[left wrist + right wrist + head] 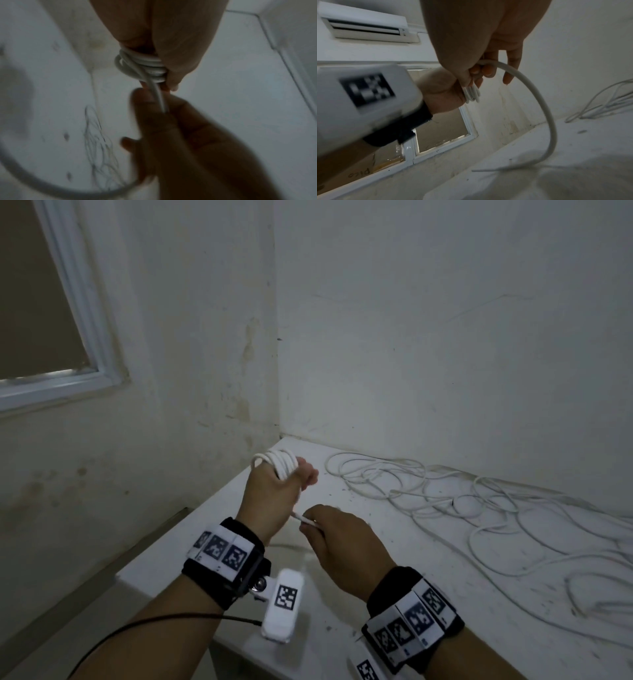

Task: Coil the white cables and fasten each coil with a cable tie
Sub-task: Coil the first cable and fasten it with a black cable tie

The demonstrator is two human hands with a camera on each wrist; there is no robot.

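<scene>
A white cable coil [281, 466] is wound round the fingers of my left hand [291, 479], which grips it above the table's far left corner. In the left wrist view the coil [142, 67] sits tight against the fingers, and one strand [158, 99] runs from it to my right hand [164, 121]. My right hand [313, 523] pinches that strand [303, 519] just below the left hand. In the right wrist view the strand [539, 102] arcs down from my right fingers [488, 71] onto the table. No cable tie is in view.
A loose tangle of white cables [445, 501] is spread over the white table [376, 594] along the right wall. The table's left edge [154, 546] drops off beside a wall with a window [51, 337]. An air conditioner [368, 27] hangs high on the wall.
</scene>
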